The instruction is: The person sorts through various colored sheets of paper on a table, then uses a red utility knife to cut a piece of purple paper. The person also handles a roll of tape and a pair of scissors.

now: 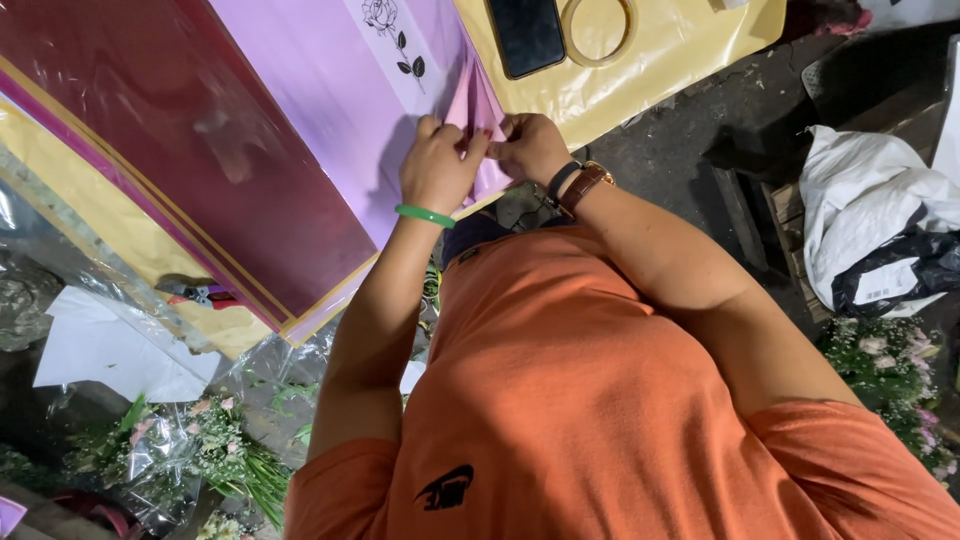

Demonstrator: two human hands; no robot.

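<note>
Fingers of my left hand (437, 165) and right hand (531, 148) pinch the lilac wrapping paper's (330, 90) corner (folded up, pink underside showing).

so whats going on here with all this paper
A person in an orange shirt is pinching a fold of the pink sheet between both hands, left hand and right hand close together at the table edge. A maroon sheet lies beside it; a phone and tape roll rest on yellow paper.
</note>
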